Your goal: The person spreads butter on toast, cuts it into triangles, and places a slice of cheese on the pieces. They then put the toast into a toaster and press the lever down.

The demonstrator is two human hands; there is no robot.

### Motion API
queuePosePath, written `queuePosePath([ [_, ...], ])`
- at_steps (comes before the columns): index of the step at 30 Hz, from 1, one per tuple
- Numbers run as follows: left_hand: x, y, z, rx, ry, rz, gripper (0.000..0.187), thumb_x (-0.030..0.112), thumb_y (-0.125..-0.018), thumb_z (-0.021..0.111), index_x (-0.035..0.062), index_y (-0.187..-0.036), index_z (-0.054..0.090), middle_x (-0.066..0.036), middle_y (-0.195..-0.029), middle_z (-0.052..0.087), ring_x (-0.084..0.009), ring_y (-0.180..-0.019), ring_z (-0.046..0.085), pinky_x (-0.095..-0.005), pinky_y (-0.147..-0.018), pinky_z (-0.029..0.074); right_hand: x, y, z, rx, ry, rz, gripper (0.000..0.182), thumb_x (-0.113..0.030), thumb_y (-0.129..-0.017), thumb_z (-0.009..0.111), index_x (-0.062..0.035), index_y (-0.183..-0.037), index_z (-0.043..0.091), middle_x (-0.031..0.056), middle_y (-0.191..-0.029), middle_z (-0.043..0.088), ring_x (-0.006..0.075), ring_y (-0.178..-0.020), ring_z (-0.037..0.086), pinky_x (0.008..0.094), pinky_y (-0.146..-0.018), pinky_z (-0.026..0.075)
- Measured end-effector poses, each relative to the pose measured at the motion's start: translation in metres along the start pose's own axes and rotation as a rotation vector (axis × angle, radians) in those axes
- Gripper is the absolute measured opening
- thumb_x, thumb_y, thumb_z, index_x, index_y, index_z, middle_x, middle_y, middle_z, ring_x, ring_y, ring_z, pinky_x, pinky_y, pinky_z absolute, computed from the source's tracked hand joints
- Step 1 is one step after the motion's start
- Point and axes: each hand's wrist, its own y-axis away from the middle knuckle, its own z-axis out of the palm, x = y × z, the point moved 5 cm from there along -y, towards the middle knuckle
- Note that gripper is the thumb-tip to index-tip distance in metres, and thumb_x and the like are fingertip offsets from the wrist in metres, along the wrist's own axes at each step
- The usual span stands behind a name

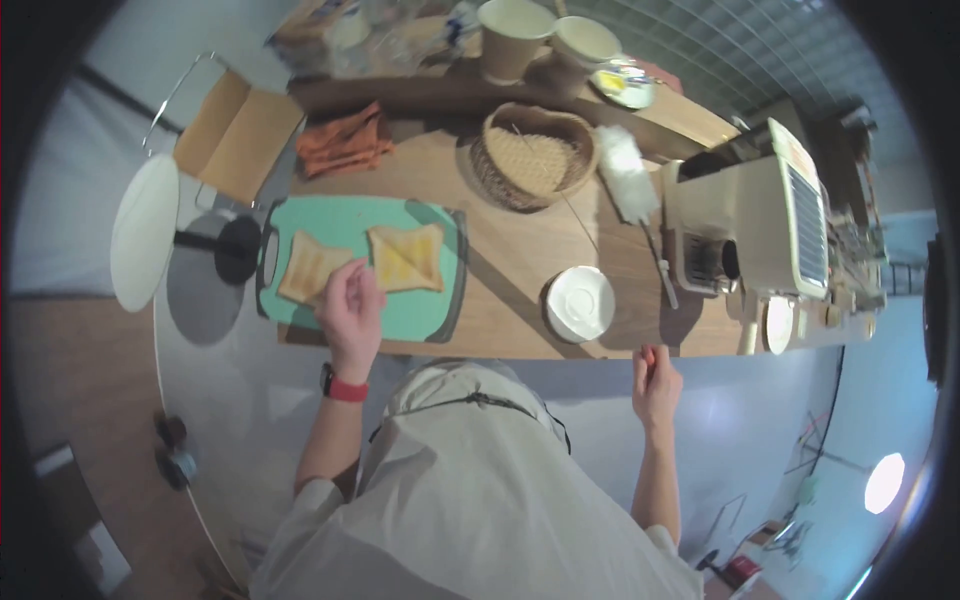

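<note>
My left hand [351, 300], with a red-banded watch on the wrist, is closed over the green cutting board [330, 212], at the lower right corner of one toast slice [312, 268]. Whether its fingers pinch anything is hidden. The other slice [408, 257], with a yellow topping, lies just right of the hand on the board. At the table's front edge my right hand [655, 385] is closed around a small orange-red object [650, 355], of which only a bit shows. A white saucer [580, 304] sits to the left of that hand.
An orange cloth [345, 143] and a woven basket [535, 158] lie behind the board. Farther right are a white duster [630, 177] and a cream coffee machine [745, 220]. Paper cups [515, 40] stand on the back shelf. A round white stand [145, 232] is at the left.
</note>
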Motion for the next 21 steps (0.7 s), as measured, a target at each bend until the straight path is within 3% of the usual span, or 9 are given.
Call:
queuePosePath([
  [3, -0.001, 0.001, 0.000, 0.062, 0.152, -0.071, 0.018, 0.017, -0.099, 0.056, 0.0005, -0.101, 0.063, -0.009, -0.070, 0.063, -0.0152, -0.054, 0.060, -0.0279, -0.048, 0.053, 0.006, -0.023, -0.003, 0.168, 0.146, -0.021, 0.012, -0.025, -0.093, 0.049, -0.0142, -0.088, 0.051, 0.0020, -0.066, 0.051, 0.0279, -0.058, 0.047, 0.0364, -0.061, 0.041],
  [5, -0.001, 0.002, 0.001, 0.082, 0.102, -0.042, 0.020, 0.019, -0.101, 0.052, 0.0034, -0.093, 0.061, -0.004, -0.055, 0.054, -0.0110, -0.049, 0.051, -0.0242, -0.050, 0.039, 0.006, -0.040, -0.003, 0.225, 0.209, -0.075, 0.009, -0.023, -0.091, 0.051, -0.0146, -0.091, 0.052, 0.0060, -0.073, 0.057, 0.0304, -0.062, 0.055, 0.0399, -0.059, 0.042],
  [8, -0.008, 0.007, 0.006, 0.100, 0.083, -0.017, 0.024, 0.024, -0.101, 0.050, 0.0068, -0.088, 0.060, 0.003, -0.051, 0.037, -0.0069, -0.044, 0.029, -0.0249, -0.043, 0.022, 0.006, -0.065, -0.001, 0.222, 0.270, -0.086, 0.018, -0.030, -0.092, 0.058, -0.0150, -0.102, 0.056, 0.0080, -0.081, 0.066, 0.0356, -0.074, 0.062, 0.0451, -0.060, 0.045],
  [12, -0.010, 0.011, 0.006, 0.101, 0.037, -0.073, 0.024, 0.025, -0.100, 0.051, 0.0072, -0.088, 0.061, 0.002, -0.053, 0.042, -0.0087, -0.046, 0.032, -0.0264, -0.045, 0.024, -0.005, -0.077, 0.005, 0.260, 0.230, -0.228, 0.019, -0.029, -0.092, 0.059, -0.0128, -0.101, 0.056, 0.0069, -0.082, 0.063, 0.0305, -0.073, 0.062, 0.0416, -0.058, 0.048],
  [14, -0.014, 0.016, 0.002, 0.097, -0.045, -0.104, 0.018, 0.024, -0.098, 0.054, 0.0081, -0.091, 0.060, 0.001, -0.057, 0.042, -0.0114, -0.050, 0.035, -0.0288, -0.047, 0.028, -0.016, -0.081, 0.013, 0.191, 0.197, -0.242, 0.020, -0.030, -0.094, 0.054, -0.0112, -0.102, 0.055, 0.0082, -0.085, 0.063, 0.0311, -0.075, 0.061, 0.0404, -0.062, 0.047],
  [16, -0.011, 0.018, 0.004, 0.043, -0.200, -0.088, 0.016, 0.022, -0.093, 0.061, 0.0089, -0.102, 0.060, -0.002, -0.073, 0.049, -0.0175, -0.066, 0.047, -0.0325, -0.055, 0.040, -0.041, -0.077, 0.015, 0.086, 0.130, -0.229, 0.019, -0.031, -0.094, 0.053, -0.0130, -0.102, 0.052, 0.0071, -0.088, 0.061, 0.0305, -0.078, 0.059, 0.0400, -0.065, 0.044],
  [17, -0.010, 0.019, 0.005, 0.003, -0.296, -0.079, 0.024, 0.021, -0.089, 0.066, 0.0094, -0.109, 0.060, -0.003, -0.084, 0.054, -0.0217, -0.076, 0.056, -0.0350, -0.060, 0.048, -0.053, -0.075, 0.016, 0.018, 0.092, -0.217, 0.019, -0.031, -0.095, 0.051, -0.0142, -0.102, 0.050, 0.0064, -0.090, 0.060, 0.0301, -0.079, 0.058, 0.0398, -0.066, 0.042],
  [20, -0.002, 0.018, 0.017, -0.133, -0.348, -0.070, 0.043, 0.026, -0.085, 0.070, 0.0060, -0.120, 0.055, -0.014, -0.113, 0.052, -0.0325, -0.107, 0.056, -0.0428, -0.079, 0.052, -0.084, -0.058, 0.026, -0.015, 0.112, -0.305, 0.021, -0.032, -0.098, 0.052, -0.0116, -0.103, 0.051, 0.0044, -0.088, 0.058, 0.0271, -0.076, 0.058, 0.0383, -0.061, 0.043],
  [21, -0.002, 0.018, 0.020, -0.145, -0.375, -0.050, 0.046, 0.028, -0.085, 0.070, 0.0053, -0.121, 0.054, -0.014, -0.114, 0.051, -0.0334, -0.108, 0.054, -0.0439, -0.082, 0.051, -0.089, -0.052, 0.034, -0.033, 0.104, -0.314, 0.021, -0.031, -0.098, 0.052, -0.0114, -0.104, 0.051, 0.0049, -0.088, 0.059, 0.0278, -0.076, 0.058, 0.0390, -0.060, 0.044],
])
